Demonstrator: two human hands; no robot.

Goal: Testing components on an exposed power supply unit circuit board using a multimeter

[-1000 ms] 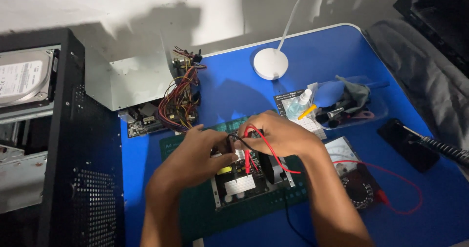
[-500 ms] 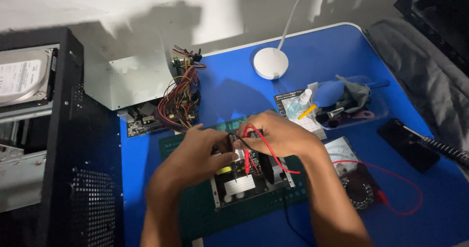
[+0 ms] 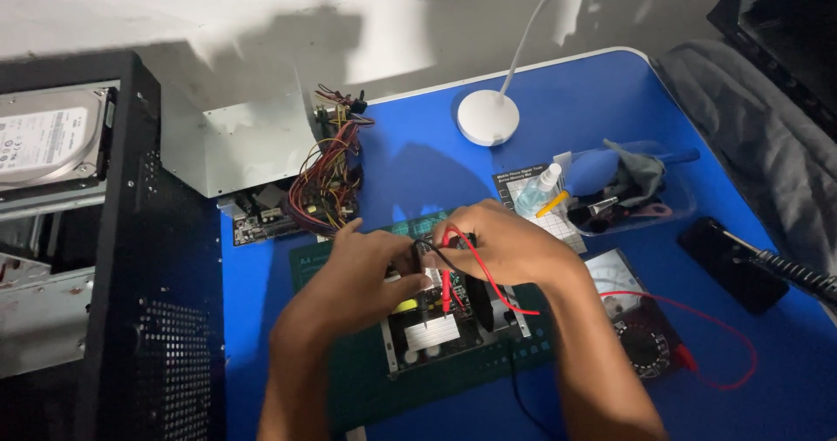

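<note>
The bench [image 3: 418,158] has a smooth blue top with a faint sheen. On it, under the circuit board [image 3: 436,323], lies a matt dark-green rubbery cutting mat [image 3: 366,389]. The board carries a dull grey metal heat sink and frame. Left of the mat, the computer case [image 3: 131,319] is matt black perforated sheet metal. Behind the mat, the lamp base [image 3: 488,117] is smooth white plastic, and the tray [image 3: 671,201] is clear plastic.

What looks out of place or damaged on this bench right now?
Nothing looks spilled or broken. The opened power supply lies coverless on the green mat under both hands, left hand and right hand; its wire bundle sprawls loose.
</note>
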